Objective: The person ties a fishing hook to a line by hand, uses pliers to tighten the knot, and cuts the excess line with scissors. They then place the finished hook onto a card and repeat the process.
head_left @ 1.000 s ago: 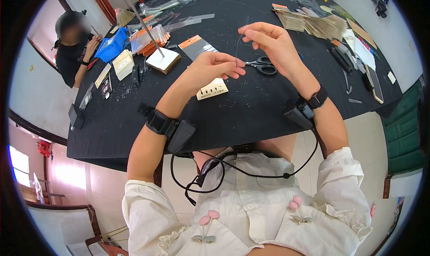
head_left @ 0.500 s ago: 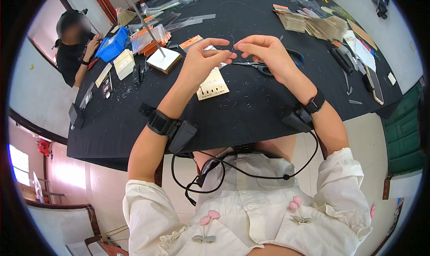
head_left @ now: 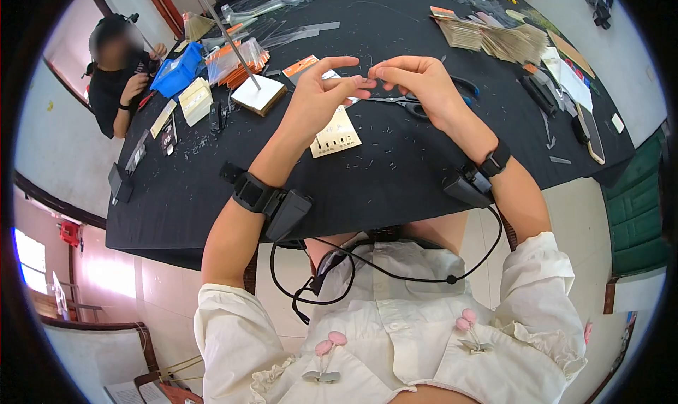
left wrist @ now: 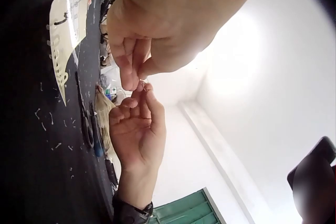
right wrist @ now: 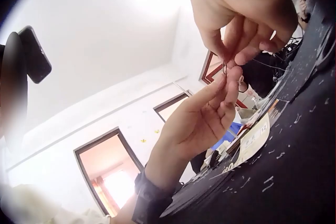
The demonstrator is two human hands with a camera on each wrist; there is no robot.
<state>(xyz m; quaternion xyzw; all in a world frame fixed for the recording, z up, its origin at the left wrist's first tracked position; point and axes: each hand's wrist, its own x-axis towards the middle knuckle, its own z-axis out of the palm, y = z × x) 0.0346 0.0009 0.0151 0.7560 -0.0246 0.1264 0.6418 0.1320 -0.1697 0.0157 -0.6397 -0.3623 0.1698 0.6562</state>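
My left hand (head_left: 321, 97) and right hand (head_left: 424, 86) meet fingertip to fingertip above the table. Between them is a fine thread-like line, with a small loop (right wrist: 224, 68) showing in the right wrist view. Thumb and finger of the right hand pinch the line; the left thumb pinches it against a finger while the left index finger points out straight. Below the hands lies a cream card (head_left: 336, 137) with slots along its edge and a small dark hook-shaped piece on it. Dark-handled scissors (head_left: 413, 109) lie partly behind the right hand.
Small clippings are scattered over the black tablecloth (head_left: 381, 192). On the left stand a block with a metal rod (head_left: 258, 97), a blue bin (head_left: 175, 72) and orange-topped packets. A stack of cards (head_left: 494, 37) and a phone (head_left: 590, 132) are right. Another person (head_left: 116, 65) sits across.
My right hand has come down and left to the left hand, which rose slightly and shifted left. The stretch of line between them has shortened. The other person's hands have moved.
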